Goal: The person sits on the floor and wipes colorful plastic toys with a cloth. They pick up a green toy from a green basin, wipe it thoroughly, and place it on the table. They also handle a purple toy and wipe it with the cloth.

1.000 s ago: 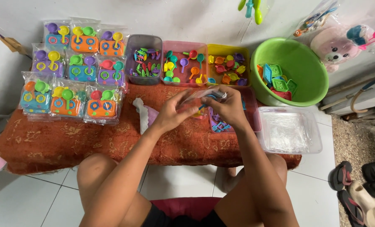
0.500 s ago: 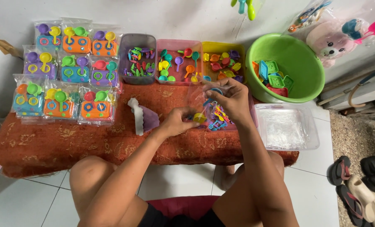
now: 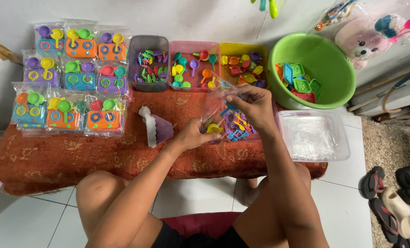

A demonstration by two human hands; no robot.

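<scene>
White tiled floor (image 3: 30, 220), white wall behind. Low tabletop (image 3: 76, 158) under rust-red patterned cloth. Green basin (image 3: 338, 87) well beyond right hand, clear tub (image 3: 338, 147) just beside it. Sealed toy sets (image 3: 71, 87) far side of left hand. Right hand (image 3: 253, 108), grip pinching clear bag (image 3: 219, 103) mouth open. Left hand (image 3: 193, 134), grip pinched on yellow toy piece (image 3: 213, 129) at bag's lower edge. Judgement: keep mouth wide, feed piece straight.

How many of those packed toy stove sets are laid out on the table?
9, in three rows of three at the table's far left: top row, middle row, bottom row. More could lie hidden beneath them.
</scene>
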